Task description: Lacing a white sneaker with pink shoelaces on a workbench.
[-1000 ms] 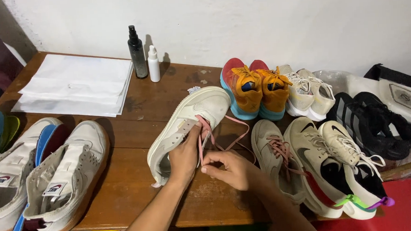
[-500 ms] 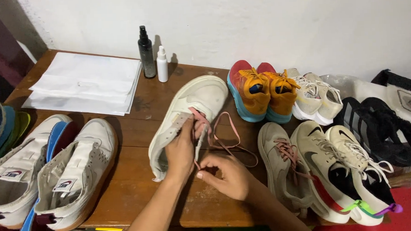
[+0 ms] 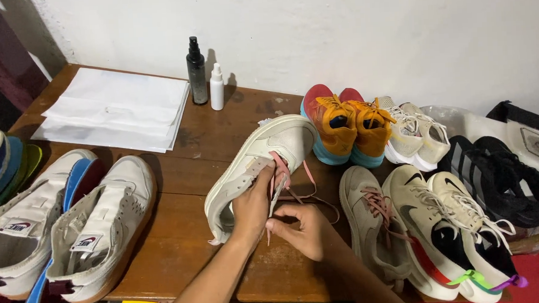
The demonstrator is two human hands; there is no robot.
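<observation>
Fingers of the left hand [image 3: 252, 202] are clamped on the cream sneaker's [image 3: 259, 160] lace-side edge, just left of the pink lace [image 3: 281, 176]. That shoe sits mid-desk [image 3: 180, 192], heel near the person, toe angled up-right toward the orange pair [image 3: 348, 124]. Right of the sneaker, the right hand [image 3: 303, 229] pinches the lace's loose end, right beside the eyelets, so it's the nearer one.

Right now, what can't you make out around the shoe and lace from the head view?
Head view only:
- Cream shoe: its opening and inner side, hidden by the left hand.
- Pink lace: its end, hidden inside the right hand.
- Which eyelets are threaded: too small.
- White sneakers: heels cut off by the bottom edge.
</observation>
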